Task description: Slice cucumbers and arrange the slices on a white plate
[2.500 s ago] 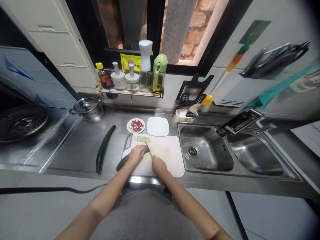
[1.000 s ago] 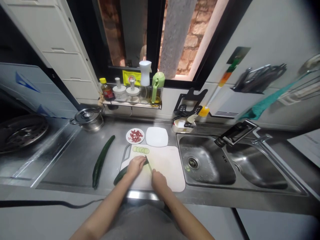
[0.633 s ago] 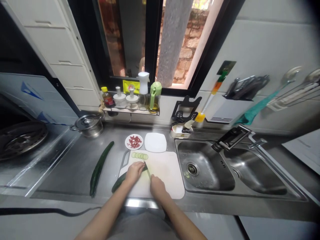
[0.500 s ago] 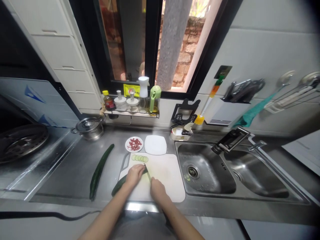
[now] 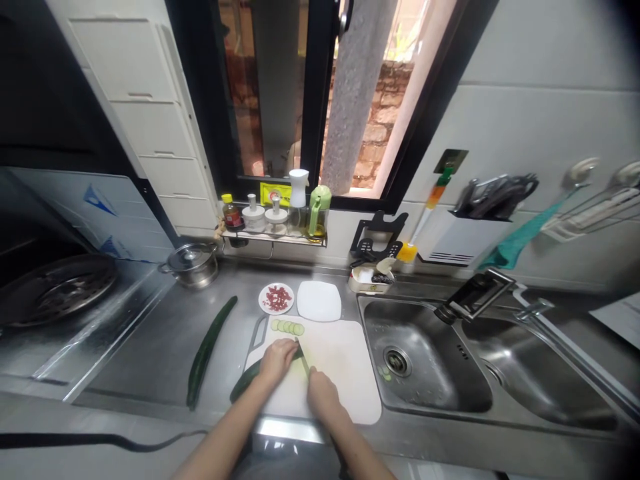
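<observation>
While a whole cucumber (image 5: 209,353) lies on the counter (image 5: 145,360) left of the cutting board (image 5: 347,373), a second cucumber (image 5: 245,381) rests on the board, held near its right end by the curled left hand (image 5: 278,361). Cucumber slices (image 5: 288,327) overlap just beyond. Further right, a knife (image 5: 305,362) has its blade at that end, the right hand (image 5: 323,395) wrapped around its handle.

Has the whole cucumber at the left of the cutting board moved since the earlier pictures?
No. Judged against the fixed double sink, the whole cucumber lies in the same place, pointing the same way; only the view has shifted.
</observation>
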`<state>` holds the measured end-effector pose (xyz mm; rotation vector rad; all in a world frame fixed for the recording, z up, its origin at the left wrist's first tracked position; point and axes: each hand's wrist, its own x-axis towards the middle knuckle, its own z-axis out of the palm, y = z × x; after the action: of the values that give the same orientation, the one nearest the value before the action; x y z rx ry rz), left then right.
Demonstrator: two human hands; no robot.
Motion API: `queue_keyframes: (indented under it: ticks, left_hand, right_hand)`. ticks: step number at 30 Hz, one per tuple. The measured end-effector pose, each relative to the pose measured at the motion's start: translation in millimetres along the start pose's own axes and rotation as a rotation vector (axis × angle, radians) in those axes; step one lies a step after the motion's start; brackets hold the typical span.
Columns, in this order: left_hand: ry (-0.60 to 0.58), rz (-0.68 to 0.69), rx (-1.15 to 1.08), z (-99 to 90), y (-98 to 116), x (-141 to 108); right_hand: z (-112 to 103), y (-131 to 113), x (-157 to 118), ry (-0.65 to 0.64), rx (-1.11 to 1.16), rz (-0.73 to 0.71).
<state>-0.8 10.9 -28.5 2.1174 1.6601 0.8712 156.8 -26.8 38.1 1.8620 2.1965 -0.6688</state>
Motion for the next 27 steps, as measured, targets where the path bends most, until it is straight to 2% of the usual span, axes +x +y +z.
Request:
queue_keyframes:
  ticks: [8,16,27]
  left_hand:
    - [-0.001,-0.006,0.006,-2.8,0.8,0.7]
    - [0.002,-0.003,-0.014,-0.9,-1.7,-0.8]
    - [-0.007,0.002,0.008,-4.0,0.3,-1.2]
  right_hand:
    - [2.6,1.8,-3.8,-0.017,0.019,0.021]
    - [14.1,11.5,-17.5,-0.04,0.012,0.025]
    - [4.7,-5.8,7.4,-0.043,0.028,0.038]
